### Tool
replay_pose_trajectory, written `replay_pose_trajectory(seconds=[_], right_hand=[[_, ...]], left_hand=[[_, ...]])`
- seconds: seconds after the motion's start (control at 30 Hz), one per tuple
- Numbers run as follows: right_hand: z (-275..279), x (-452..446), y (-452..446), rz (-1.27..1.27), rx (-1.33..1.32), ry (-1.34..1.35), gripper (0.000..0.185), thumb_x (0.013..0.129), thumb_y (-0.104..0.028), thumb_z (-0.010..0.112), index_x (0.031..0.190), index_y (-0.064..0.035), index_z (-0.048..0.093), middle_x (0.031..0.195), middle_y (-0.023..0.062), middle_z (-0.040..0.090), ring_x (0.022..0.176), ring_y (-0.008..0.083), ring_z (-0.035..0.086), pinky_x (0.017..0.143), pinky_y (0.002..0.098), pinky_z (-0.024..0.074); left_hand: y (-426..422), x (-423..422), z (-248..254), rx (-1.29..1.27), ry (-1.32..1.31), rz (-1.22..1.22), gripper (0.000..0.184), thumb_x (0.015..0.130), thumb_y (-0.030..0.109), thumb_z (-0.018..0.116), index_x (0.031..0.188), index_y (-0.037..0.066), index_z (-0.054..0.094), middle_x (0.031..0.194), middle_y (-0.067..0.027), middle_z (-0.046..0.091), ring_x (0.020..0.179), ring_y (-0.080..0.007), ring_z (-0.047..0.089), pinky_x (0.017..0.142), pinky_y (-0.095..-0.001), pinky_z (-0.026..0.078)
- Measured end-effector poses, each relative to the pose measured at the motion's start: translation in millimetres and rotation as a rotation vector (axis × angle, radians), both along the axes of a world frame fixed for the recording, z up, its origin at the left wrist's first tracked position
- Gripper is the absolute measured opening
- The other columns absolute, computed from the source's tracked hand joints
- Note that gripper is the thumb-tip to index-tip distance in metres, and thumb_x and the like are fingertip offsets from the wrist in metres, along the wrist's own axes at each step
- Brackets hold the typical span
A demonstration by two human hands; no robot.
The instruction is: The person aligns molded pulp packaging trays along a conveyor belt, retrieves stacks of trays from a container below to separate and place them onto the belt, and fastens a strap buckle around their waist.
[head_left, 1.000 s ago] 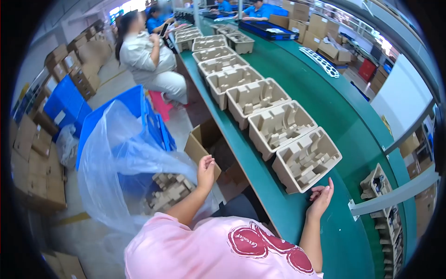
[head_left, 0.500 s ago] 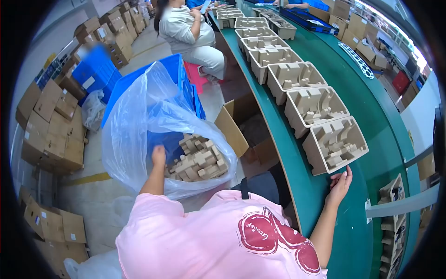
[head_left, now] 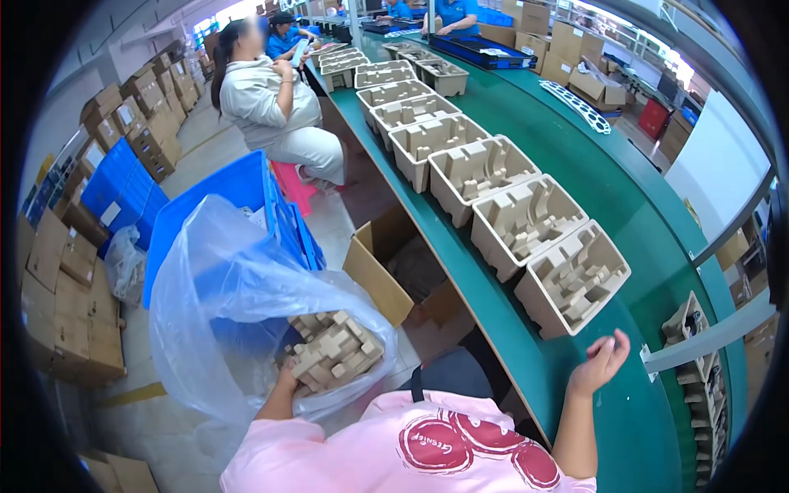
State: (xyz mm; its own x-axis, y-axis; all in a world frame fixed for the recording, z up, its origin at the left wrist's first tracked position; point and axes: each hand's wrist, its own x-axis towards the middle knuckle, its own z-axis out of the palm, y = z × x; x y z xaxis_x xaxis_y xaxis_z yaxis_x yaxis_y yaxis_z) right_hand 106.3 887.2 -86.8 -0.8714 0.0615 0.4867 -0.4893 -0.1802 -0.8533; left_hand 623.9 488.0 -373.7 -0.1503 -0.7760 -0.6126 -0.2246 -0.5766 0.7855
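The left hand (head_left: pixel 288 375) is at the edge of the trays (head_left: pixel 339 353) inside the clear bag (head_left: pixel 193 287); its fingers are partly hidden, so whether it grips cannot be told. The right hand (head_left: pixel 600 367), bare and loosely curled, hangs over the bench (head_left: pixel 612 427) near a row of similar trays (head_left: pixel 567 283). The bagged ones look like moulded pulp: probably light, stiff, not slippery, dentable at thin edges, best held by opposite rims.
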Motion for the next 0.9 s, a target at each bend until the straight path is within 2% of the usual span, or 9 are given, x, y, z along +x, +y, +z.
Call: replay_pose_trajectory(seconds=[0.13, 0.17, 0.27, 0.37, 0.47, 0.53, 0.7, 0.77, 0.9], right_hand=[[-2.3, 75.6, -33.2, 0.503, 0.118, 0.328, 0.017, 0.091, -0.001, 0.048, 0.106, -0.007, 0.052, 0.078, 0.0086, 0.057, 0.055, 0.0145, 0.05, 0.051, 0.0236, 0.0406], [-0.9, 89.8, -46.8, 0.639, 0.35, 0.416, 0.019, 0.088, 0.0, 0.053, 0.106, -0.0044, 0.058, 0.086, 0.0129, 0.063, 0.056, 0.0169, 0.056, 0.051, 0.0254, 0.0446], [6.6, 119.7, -113.3, 1.161, 0.801, 0.336, 0.029, 0.086, -0.01, 0.06, 0.115, -0.0035, 0.063, 0.106, 0.0109, 0.067, 0.084, 0.0251, 0.063, 0.075, 0.0321, 0.0496], [-40.0, 144.5, -163.3, 1.245, 0.85, 0.432, 0.029, 0.088, -0.013, 0.058, 0.116, -0.0052, 0.062, 0.118, 0.0115, 0.062, 0.099, 0.0281, 0.059, 0.086, 0.0359, 0.0458], [-104.1, 161.7, -193.6, 1.293, 0.837, 0.514, 0.037, 0.09, -0.016, 0.058, 0.125, -0.0068, 0.055, 0.127, 0.0124, 0.056, 0.104, 0.029, 0.057, 0.091, 0.0374, 0.0442], [-137.0, 166.5, -204.3, 1.295, 0.942, 0.323, 0.044, 0.089, -0.019, 0.06, 0.13, -0.0082, 0.05, 0.127, 0.0124, 0.055, 0.104, 0.0305, 0.057, 0.091, 0.039, 0.0444], [-160.6, 157.9, -210.3, 1.331, 0.988, -0.113, 0.059, 0.088, -0.029, 0.062, 0.14, -0.01, 0.04, 0.131, 0.0137, 0.053, 0.107, 0.0337, 0.058, 0.094, 0.0401, 0.0443], [-161.5, 159.3, -208.3, 1.377, 0.928, -0.352, 0.067, 0.089, -0.035, 0.063, 0.145, -0.0105, 0.035, 0.135, 0.0151, 0.052, 0.11, 0.0355, 0.058, 0.095, 0.0398, 0.0439], [-169.9, 160.9, -209.4, 1.507, 1.141, -0.116, 0.078, 0.088, -0.05, 0.06, 0.148, -0.01, 0.03, 0.14, 0.0153, 0.049, 0.112, 0.0351, 0.058, 0.093, 0.0404, 0.0455]], left_hand=[[-0.5, 14.8, 4.6, 0.124, -0.108, -0.112, 0.071, 0.095, 0.062, 0.035, 0.128, 0.004, 0.059, 0.12, -0.0182, 0.062, 0.106, -0.0296, 0.058, 0.091, -0.0389, 0.046], [-4.0, 21.3, 10.6, 0.156, -0.145, -0.137, 0.072, 0.095, 0.063, 0.034, 0.127, 0.004, 0.059, 0.12, -0.0182, 0.062, 0.105, -0.0295, 0.059, 0.091, -0.0389, 0.046], [-12.1, 33.8, 32.5, 0.251, -0.284, -0.206, 0.075, 0.095, 0.066, 0.031, 0.126, 0.004, 0.06, 0.118, -0.0182, 0.063, 0.103, -0.0292, 0.06, 0.089, -0.039, 0.046], [-45.1, 33.8, 34.8, 0.188, -0.366, -0.282, 0.086, 0.091, 0.075, 0.024, 0.126, 0.005, 0.06, 0.117, -0.0163, 0.064, 0.103, -0.0268, 0.06, 0.088, -0.039, 0.046], [-49.4, 17.0, 1.6, 0.25, -0.218, -0.217, 0.076, 0.088, 0.068, 0.044, 0.123, 0.004, 0.063, 0.118, -0.0163, 0.064, 0.105, -0.0268, 0.059, 0.092, -0.0383, 0.045], [-43.8, 9.5, -15.9, 0.297, -0.113, -0.169, 0.071, 0.086, 0.064, 0.057, 0.122, 0.003, 0.065, 0.118, -0.0162, 0.064, 0.107, -0.0269, 0.059, 0.095, -0.0379, 0.045], [-46.3, -4.2, -11.9, 0.304, -0.42, -0.539, 0.068, 0.086, 0.058, 0.061, 0.124, 0.002, 0.063, 0.123, -0.0151, 0.063, 0.11, -0.0265, 0.058, 0.096, -0.0366, 0.044], [-45.1, -1.3, -20.3, -1.141, 0.523, -1.115, 0.065, 0.09, 0.057, 0.056, 0.127, 0.004, 0.062, 0.124, -0.0143, 0.062, 0.112, -0.0249, 0.058, 0.096, -0.035, 0.044], [-44.0, -22.3, -9.9, -0.805, 0.341, -1.096, 0.063, 0.091, 0.055, 0.054, 0.128, 0.005, 0.061, 0.123, -0.0129, 0.063, 0.11, -0.023, 0.059, 0.095, -0.034, 0.045]])
